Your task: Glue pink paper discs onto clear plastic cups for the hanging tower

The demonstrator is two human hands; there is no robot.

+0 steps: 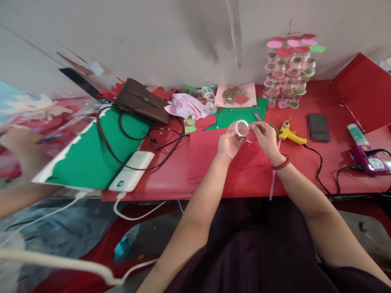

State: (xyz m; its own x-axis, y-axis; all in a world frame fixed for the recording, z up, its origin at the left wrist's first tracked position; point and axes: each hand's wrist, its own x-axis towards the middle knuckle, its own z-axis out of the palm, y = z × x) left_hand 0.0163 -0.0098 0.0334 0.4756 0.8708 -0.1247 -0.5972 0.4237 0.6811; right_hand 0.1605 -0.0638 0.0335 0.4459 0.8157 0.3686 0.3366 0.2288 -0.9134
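My left hand (229, 143) is closed around a small clear plastic cup (242, 128), its round rim facing up toward me. Beside the cup's right edge, my right hand (265, 137) has thumb and fingers pinched together; a tiny reddish bit seems to show at the fingertips, too small to name. Both hands are above red paper sheets (207, 156) on the red table. Right of my right hand lies a yellow glue gun (291, 134) with a clear glue stick at its back. Scissors (257, 116) lie just beyond my hands, partly hidden.
Stacked, decorated cups (287, 77) stand by the wall. A brown bag (143, 99), glasses (166, 138) and white power bank (132, 171) are on the left. A dark blurred object (318, 127) and purple power socket (371, 159) are right. Another person's arm (21, 162) shows far left.
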